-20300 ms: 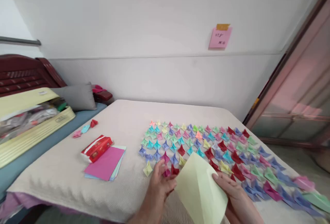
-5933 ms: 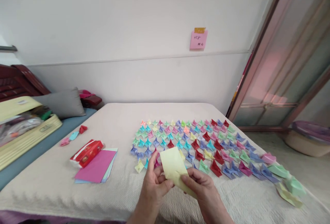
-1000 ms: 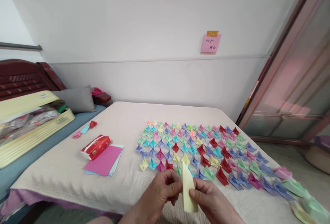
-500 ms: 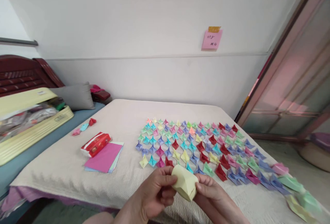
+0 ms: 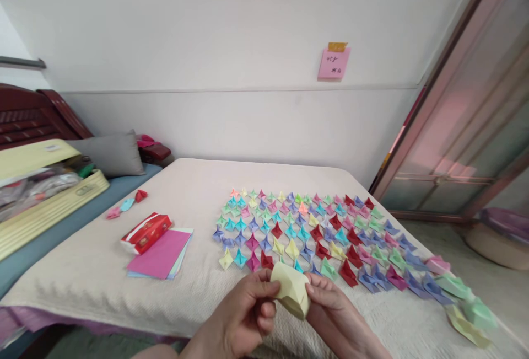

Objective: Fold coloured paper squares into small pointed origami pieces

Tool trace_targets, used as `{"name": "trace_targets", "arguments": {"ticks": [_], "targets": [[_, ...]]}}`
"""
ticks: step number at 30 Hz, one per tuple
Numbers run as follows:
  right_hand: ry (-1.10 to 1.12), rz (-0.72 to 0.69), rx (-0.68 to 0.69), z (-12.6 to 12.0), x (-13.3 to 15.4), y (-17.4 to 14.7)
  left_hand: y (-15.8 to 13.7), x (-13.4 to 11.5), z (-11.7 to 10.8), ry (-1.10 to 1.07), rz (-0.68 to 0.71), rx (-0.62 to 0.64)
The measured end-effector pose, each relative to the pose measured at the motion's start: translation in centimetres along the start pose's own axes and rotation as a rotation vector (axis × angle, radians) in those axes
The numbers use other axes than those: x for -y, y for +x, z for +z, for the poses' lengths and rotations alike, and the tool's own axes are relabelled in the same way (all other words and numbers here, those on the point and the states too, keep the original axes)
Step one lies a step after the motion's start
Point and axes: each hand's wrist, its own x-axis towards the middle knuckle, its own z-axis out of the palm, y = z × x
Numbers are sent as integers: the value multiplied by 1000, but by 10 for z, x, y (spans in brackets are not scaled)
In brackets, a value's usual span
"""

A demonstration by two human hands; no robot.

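Between my two hands is a pale yellow folded paper (image 5: 291, 291), bulging and partly opened out, held above the near edge of the bed. My left hand (image 5: 248, 306) pinches its left side between thumb and fingers. On the right side, my right hand (image 5: 333, 306) grips it with the thumb in front and the fingers mostly hidden behind. Just past the hands, rows of small folded paper boats (image 5: 292, 248) in many colours spread over the cream bedcover (image 5: 198, 298).
Left on the bed lie a red tissue pack (image 5: 146, 232) and a stack of coloured paper sheets (image 5: 161, 254). Small folded pieces (image 5: 127, 204) sit behind them. A yellow box (image 5: 53, 202) stands far left, near a grey pillow (image 5: 109, 155). A pink note (image 5: 334, 64) hangs on the wall.
The view has turned slightly to the right, so everything sits a little further left. Both hands keep hold of the yellow paper, which is tilted slightly differently.
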Motion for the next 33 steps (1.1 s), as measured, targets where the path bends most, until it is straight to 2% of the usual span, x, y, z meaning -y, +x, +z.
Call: {"name": "trace_targets", "arguments": {"ticks": [6,11,15,24,30,33], "targets": [[-8,24,6,2,-3,2,0,4,3,-60,35,-58],[23,41,33,1,-7,1,-3,8,9,-6,52,-77],[37,-1,37,-1,-5,1,-5,5,7,20,103,-86],[-400,-45,-86,0,21,-5,-6,-2,-1,359,293,-61],[-473,-86,-79,7,24,-7,-5,1,2,365,385,-51],[-537,-145,-140,6,18,-5,-1,2,2,395,484,-36]]}}
